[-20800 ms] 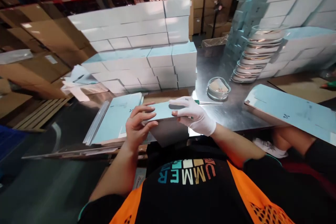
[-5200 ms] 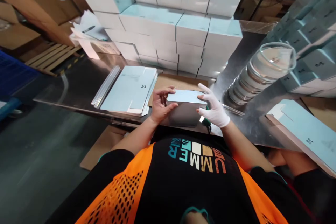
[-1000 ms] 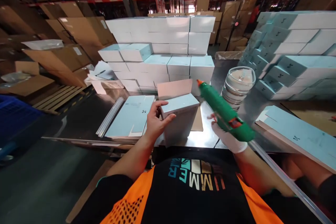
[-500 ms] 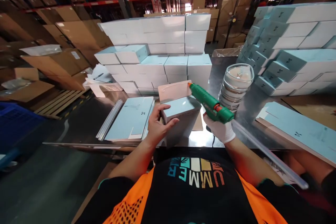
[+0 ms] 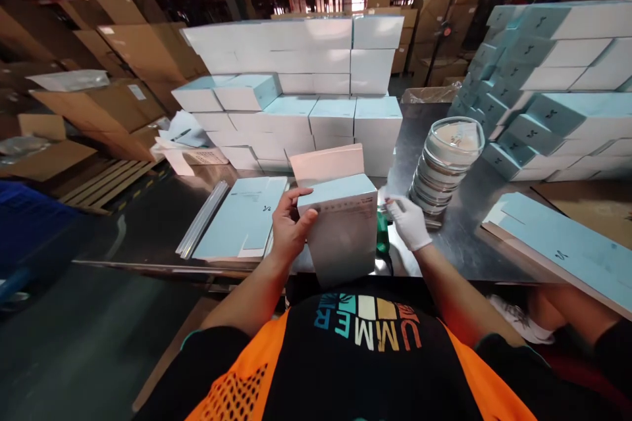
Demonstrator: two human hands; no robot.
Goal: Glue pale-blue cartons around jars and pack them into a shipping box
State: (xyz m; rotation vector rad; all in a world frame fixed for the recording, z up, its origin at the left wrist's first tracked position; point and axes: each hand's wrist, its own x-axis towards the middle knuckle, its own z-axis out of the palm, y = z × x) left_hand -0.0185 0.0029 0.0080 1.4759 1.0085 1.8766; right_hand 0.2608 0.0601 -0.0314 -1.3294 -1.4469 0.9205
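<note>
Glue gun (image 5: 382, 235) lowered, left grip (image 5: 290, 229) pinches the box (image 5: 344, 233) while right grip (image 5: 409, 222) half-curls, hold unclear.

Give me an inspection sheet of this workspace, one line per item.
Surface: metal table, shiny, glare near the right hand.
Things in use: box with a flap standing at its far edge; green tool by its right side, partly hidden.
Clutter: flat blue cardboard and clear rods to the left; stacked glass dishes to the right.
Hands: left hand bare, gripping the box's left side; right hand gloved, beside the green tool, contact unclear.
Cables: possibly a cord below the green tool; too little shows.
Surroundings: stacked white boxes, brown cartons, another person's leg at right.
</note>
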